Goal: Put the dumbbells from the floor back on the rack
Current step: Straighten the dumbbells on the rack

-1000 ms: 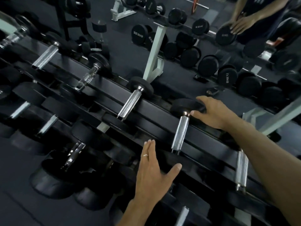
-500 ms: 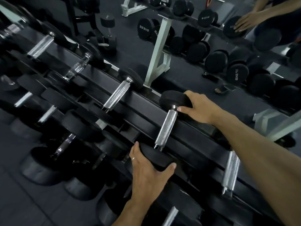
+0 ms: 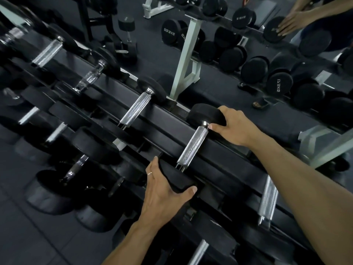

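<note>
The dumbbell (image 3: pixel 193 145) lies across the top tier of the rack (image 3: pixel 225 165), its knurled chrome handle spanning the black rails and a black head at each end. The right hand (image 3: pixel 236 129) is curled over the far head, thumb beside the handle's collar. The left hand (image 3: pixel 164 190) grips the near head, fingers along one side and thumb hooked round the other; a ring shows on one finger. A second ago that left hand hovered open and flat just short of the dumbbell, holding nothing; half a second ago it had closed on the near head, and it holds there still, as does the right. Beside the dumbbell, further chrome-handled weights sit on the same tier, with more on the tiers below it. Beyond the dumbbell a mirror (image 3: pixel 248 60) reflects racked weights and the person's hands
</note>
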Demonstrator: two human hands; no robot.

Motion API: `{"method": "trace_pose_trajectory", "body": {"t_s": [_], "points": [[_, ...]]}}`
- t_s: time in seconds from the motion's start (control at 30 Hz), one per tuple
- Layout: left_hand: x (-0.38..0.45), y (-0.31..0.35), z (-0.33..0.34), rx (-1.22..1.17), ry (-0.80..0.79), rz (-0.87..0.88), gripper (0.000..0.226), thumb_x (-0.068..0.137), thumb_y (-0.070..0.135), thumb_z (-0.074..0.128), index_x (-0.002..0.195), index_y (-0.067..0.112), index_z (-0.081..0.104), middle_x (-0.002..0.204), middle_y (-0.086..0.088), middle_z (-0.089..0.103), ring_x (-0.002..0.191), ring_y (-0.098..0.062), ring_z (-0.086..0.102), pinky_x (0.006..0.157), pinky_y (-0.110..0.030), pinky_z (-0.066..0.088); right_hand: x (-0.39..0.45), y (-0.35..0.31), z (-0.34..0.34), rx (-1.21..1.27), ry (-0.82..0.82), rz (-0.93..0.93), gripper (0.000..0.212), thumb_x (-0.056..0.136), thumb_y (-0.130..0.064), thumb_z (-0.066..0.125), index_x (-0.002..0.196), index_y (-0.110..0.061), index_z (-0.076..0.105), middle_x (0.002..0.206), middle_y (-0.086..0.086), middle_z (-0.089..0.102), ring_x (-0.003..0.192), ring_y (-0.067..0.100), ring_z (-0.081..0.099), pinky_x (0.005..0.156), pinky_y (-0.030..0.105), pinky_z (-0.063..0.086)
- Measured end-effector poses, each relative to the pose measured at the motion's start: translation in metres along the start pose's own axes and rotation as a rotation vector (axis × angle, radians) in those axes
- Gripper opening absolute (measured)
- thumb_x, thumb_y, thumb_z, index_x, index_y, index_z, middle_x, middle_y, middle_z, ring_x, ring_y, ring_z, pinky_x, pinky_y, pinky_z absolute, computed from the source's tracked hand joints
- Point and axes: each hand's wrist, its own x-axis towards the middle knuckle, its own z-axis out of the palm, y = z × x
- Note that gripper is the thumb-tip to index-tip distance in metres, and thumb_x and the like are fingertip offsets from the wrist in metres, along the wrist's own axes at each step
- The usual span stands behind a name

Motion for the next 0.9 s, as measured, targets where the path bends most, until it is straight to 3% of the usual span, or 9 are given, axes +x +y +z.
{"method": "trace_pose_trajectory", "body": {"t_s": [0.33, 0.43, 0.53, 0.6, 0.73, 0.9], "points": [[-0.007, 0.001, 0.007, -0.045, 0.023, 0.021, 0.126, 0.063, 0.05, 0.084, 0.15, 0.029, -0.005, 0.15, 0.025, -0.003, 0.141, -0.005, 0.015, 0.111, -0.023, 0.023, -0.005, 0.004, 0.004, 0.033, 0.004, 0.025, 0.032, 0.093, -0.035, 0.063, 0.118, -0.021, 0.048, 0.102, 0.0, 0.064, 0.092, 0.019, 0.063, 0.083, 0.037, 0.052], [-0.009, 0.004, 0.008, 0.007, 0.045, 0.008, 0.127, 0.062, 0.056, 0.082, 0.151, 0.029, -0.005, 0.151, 0.024, -0.004, 0.142, -0.009, 0.017, 0.114, -0.031, 0.028, -0.01, 0.001, 0.0, 0.046, -0.016, 0.029, 0.042, 0.094, -0.033, 0.062, 0.131, -0.021, 0.045, 0.115, 0.002, 0.063, 0.098, 0.019, 0.06, 0.084, 0.033, 0.047], [-0.015, 0.01, 0.008, 0.066, 0.069, -0.007, 0.125, 0.064, 0.059, 0.079, 0.151, 0.031, -0.005, 0.154, 0.021, -0.008, 0.146, -0.015, 0.014, 0.115, -0.042, 0.031, -0.023, 0.002, -0.006, 0.04, 0.013, 0.047, 0.069, 0.092, -0.035, 0.065, 0.149, -0.019, 0.031, 0.138, 0.007, 0.053, 0.12, 0.025, 0.053, 0.1, 0.035, 0.043], [-0.022, 0.016, 0.008, 0.084, 0.077, -0.013, 0.121, 0.068, 0.06, 0.076, 0.151, 0.031, -0.007, 0.157, 0.017, -0.014, 0.149, -0.015, 0.001, 0.118, -0.045, 0.026, -0.036, 0.007, -0.011, -0.007, 0.051, 0.052, 0.075, 0.091, -0.036, 0.066, 0.152, -0.016, 0.028, 0.149, 0.01, 0.043, 0.134, 0.028, 0.044, 0.11, 0.038, 0.037], [-0.042, 0.025, 0.011, 0.192, 0.12, 0.102, 0.109, 0.076, 0.065, 0.064, 0.154, 0.021, 0.002, 0.16, 0.01, -0.007, 0.144, -0.004, -0.022, 0.121, -0.044, 0.015, -0.07, 0.013, -0.021, -0.16, 0.053, 0.055, 0.071, 0.092, -0.038, 0.063, 0.151, -0.013, 0.033, 0.148, 0.014, 0.041, 0.135, 0.03, 0.042, 0.108, 0.037, 0.035], [-0.075, 0.036, 0.03, 0.327, 0.157, 0.294, 0.098, 0.078, 0.073, 0.043, 0.152, 0.012, 0.022, 0.16, -0.004, 0.014, 0.144, -0.005, -0.017, 0.122, -0.041, 0.001, -0.116, 0.028, -0.028, -0.252, 0.05, 0.07, 0.072, 0.092, -0.04, 0.062, 0.152, -0.014, 0.029, 0.146, 0.014, 0.043, 0.135, 0.033, 0.039, 0.108, 0.04, 0.036]]}}
